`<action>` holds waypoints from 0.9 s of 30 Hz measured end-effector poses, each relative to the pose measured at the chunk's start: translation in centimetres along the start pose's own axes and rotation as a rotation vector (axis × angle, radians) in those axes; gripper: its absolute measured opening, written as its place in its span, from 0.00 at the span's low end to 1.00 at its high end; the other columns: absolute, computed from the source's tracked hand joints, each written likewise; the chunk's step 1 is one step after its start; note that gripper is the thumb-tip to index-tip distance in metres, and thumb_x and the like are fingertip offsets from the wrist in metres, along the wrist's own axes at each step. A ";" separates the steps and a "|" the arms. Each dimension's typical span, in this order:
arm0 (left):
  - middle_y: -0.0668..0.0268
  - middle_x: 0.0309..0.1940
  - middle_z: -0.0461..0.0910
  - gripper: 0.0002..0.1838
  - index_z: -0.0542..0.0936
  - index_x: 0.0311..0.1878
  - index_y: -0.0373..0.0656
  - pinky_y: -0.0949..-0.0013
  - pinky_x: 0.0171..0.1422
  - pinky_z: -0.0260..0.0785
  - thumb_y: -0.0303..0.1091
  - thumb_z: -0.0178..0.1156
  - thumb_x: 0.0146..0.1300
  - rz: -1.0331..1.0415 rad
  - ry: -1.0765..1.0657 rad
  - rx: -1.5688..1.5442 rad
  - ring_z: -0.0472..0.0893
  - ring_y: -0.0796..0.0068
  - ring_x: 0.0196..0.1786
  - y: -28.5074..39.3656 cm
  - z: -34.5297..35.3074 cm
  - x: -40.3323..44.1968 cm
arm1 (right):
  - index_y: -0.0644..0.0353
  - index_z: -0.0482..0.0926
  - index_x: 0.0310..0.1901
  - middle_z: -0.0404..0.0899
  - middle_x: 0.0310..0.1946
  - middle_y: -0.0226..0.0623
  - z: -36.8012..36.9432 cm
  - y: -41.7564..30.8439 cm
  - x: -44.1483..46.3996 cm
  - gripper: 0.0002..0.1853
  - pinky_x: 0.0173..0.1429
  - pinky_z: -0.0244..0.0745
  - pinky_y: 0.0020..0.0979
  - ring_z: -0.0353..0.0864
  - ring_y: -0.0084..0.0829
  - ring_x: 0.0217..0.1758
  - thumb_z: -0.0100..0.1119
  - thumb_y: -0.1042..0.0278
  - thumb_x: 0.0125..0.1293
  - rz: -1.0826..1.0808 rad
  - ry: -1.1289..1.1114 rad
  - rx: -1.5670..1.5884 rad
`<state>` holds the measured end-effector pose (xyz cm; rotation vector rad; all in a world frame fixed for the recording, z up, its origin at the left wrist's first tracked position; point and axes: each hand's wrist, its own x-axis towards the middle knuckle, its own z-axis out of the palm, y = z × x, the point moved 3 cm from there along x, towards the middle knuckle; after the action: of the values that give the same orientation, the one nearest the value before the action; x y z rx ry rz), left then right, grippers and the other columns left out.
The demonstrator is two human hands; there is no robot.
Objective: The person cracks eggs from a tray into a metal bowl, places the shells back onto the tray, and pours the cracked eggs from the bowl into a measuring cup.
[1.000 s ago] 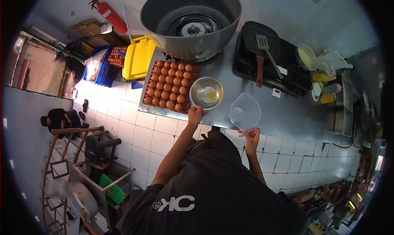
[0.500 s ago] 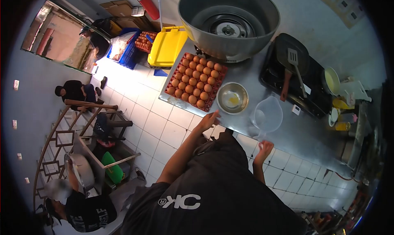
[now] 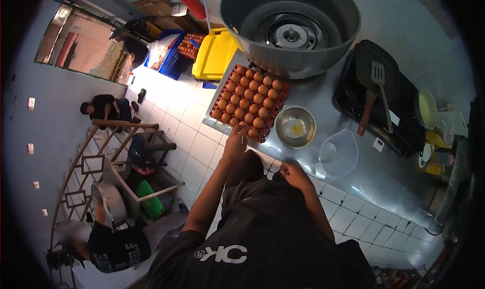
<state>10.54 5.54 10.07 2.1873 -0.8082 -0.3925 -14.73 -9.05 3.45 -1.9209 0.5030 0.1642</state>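
My left hand (image 3: 236, 142) is at the near edge of the red egg tray (image 3: 266, 134), its fingers on or just over the brown eggs (image 3: 244, 103); whether they grip one is hidden. Right of the tray, a steel bowl (image 3: 295, 127) holds a little yellow and clear liquid. My right hand (image 3: 295, 175) hangs in front of the counter edge below the bowl, its fingers curled; what they may hold is too small to tell. A clear plastic jug (image 3: 339, 152) stands on the counter to the right of the bowl.
A large grey metal drum (image 3: 290, 31) stands behind the eggs. On the right are a black stove (image 3: 348, 94) with a pan and slotted spatula (image 3: 378, 74), and a bowl of yellow liquid (image 3: 427, 109). A yellow-lidded bin (image 3: 214, 55) adjoins the counter. Co-workers are at the left.
My right hand has let go of the jug handle and moved left, its fingers now curled. My left hand has gone from the bowl to the egg tray. The view has turned leftward.
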 end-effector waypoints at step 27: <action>0.63 0.45 0.82 0.20 0.77 0.63 0.44 0.61 0.44 0.78 0.41 0.55 0.72 -0.294 -0.656 -0.821 0.82 0.66 0.37 -5.7 -5.2 13.9 | 0.59 0.75 0.59 0.79 0.52 0.45 6.2 -11.6 13.9 0.28 0.53 0.81 0.41 0.83 0.51 0.51 0.77 0.67 0.59 -0.049 0.517 -0.303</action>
<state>26.06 2.16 8.93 1.3799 -0.4972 -1.3675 3.39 -3.39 6.06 -2.2752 0.8078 -0.3155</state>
